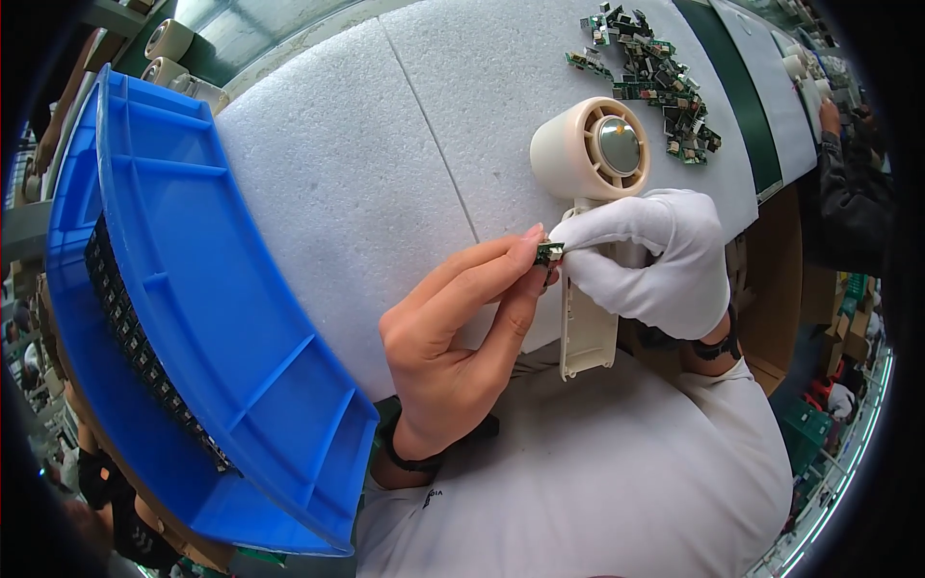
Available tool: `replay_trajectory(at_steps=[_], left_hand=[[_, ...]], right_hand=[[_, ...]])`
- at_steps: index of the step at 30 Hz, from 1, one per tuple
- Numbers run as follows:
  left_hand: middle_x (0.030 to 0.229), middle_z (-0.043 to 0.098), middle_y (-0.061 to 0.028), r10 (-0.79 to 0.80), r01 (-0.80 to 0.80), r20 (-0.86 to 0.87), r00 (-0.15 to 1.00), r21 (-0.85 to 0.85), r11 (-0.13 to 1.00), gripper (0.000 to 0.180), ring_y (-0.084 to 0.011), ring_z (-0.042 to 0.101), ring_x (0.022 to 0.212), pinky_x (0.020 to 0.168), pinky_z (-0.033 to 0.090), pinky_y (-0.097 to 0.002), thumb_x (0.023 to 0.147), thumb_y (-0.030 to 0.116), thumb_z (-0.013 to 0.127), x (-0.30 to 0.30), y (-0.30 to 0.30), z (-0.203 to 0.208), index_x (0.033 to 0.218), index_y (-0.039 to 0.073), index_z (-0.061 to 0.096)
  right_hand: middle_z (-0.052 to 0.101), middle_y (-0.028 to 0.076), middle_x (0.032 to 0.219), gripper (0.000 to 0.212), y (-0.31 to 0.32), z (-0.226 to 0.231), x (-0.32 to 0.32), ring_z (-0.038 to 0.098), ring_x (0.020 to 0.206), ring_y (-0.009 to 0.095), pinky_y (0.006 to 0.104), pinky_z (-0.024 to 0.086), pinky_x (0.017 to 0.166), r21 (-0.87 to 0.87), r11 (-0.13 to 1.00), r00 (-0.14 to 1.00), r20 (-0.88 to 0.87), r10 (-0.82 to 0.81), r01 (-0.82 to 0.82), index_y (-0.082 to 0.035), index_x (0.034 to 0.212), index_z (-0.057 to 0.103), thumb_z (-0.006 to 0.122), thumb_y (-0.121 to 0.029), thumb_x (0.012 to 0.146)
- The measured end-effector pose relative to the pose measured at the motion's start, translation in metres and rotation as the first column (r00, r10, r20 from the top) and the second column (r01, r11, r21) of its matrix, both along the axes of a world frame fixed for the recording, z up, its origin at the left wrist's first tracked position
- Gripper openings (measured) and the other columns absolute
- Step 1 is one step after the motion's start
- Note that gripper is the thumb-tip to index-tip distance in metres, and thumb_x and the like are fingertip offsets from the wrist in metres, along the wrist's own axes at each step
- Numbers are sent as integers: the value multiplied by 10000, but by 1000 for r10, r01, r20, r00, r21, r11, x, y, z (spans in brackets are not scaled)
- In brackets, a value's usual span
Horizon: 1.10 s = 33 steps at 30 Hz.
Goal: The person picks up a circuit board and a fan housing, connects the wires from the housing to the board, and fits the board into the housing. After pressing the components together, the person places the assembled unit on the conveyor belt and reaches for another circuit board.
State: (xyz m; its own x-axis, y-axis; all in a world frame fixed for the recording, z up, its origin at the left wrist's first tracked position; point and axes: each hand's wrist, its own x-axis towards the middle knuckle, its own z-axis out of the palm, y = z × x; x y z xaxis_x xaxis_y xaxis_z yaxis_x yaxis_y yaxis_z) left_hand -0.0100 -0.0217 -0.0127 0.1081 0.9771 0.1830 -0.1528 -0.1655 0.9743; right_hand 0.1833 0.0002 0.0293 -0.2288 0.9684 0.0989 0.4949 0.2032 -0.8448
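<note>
the pale, speckled worktop point(328, 144) spreads beyond the cream fan point(568, 159) and well out to its left, with a dark seam crossing it on that side. a white garment point(578, 472) covers the person's lap on the near side of the fan. a blue bin point(207, 260) stands tilted well to the left of the fan, with a long row of black parts point(145, 337) lying inside it. a brown cardboard box point(780, 279) sits to the right of the fan's handle, and a dark sleeve point(848, 193) of another person shows farther off to the fan's right.

the fan itself has its round, grilled head above the worktop and its open, shell-like handle reaching toward the lap. the right hand point(665, 250), in a white glove, lies across the handle just below the fan's head; its fingers are curled and, though the glove hides much of the grip, seem to hold the handle, with the thumb and forefinger tips reaching leftward. the bare left hand point(462, 328) is just left of the handle, pinching a small green circuit board point(550, 253) between thumb and fingers. a loose heap of boards point(660, 87) lies beyond the fan and to its right. the pinched board, smallest of all, is just below the fan's head, beside the gloved fingertips.
</note>
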Motion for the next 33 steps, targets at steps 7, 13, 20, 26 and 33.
replay_trajectory(at_steps=[7,13,20,26,33], left_hand=[[1179,702,-209,-200,205,88,976,-57,977,332,-231,725,1004,870,611,-314,905,-180,649,-13,1,0,1210,-64,707],[1090,735,-149,-126,129,56,990,-49,990,356,-195,741,929,818,601,-286,866,-169,699,-5,-2,-1,1181,-10,746],[1033,738,-141,123,-53,-278,952,246,968,350,-192,738,869,758,588,-282,832,-151,745,4,-5,-2,1151,-6,759],[1037,740,-149,142,-106,-194,971,184,977,345,-192,741,881,765,592,-283,840,-148,738,5,-6,-6,1157,-14,752],[1072,738,-155,84,-84,-28,996,7,996,313,-189,745,951,824,604,-281,891,-128,705,1,-6,-6,1187,-29,726]], right_hand=[[780,69,838,139,4,-12,13,742,715,127,262,585,638,62,992,979,-170,116,-107,-37,967,785,826,-29,835],[780,83,854,159,9,-7,15,759,736,179,279,596,661,40,980,975,-101,199,-196,-38,974,782,839,-47,826],[775,95,862,177,9,-12,16,756,744,190,276,591,677,72,980,980,-48,192,-188,-34,979,775,837,-26,814],[749,66,797,221,5,-10,8,713,681,150,263,552,630,100,989,994,-11,107,-106,-38,988,765,825,39,789],[550,-36,592,363,6,10,20,505,471,122,287,348,469,367,878,936,280,212,-308,-127,1006,771,849,-3,674]])
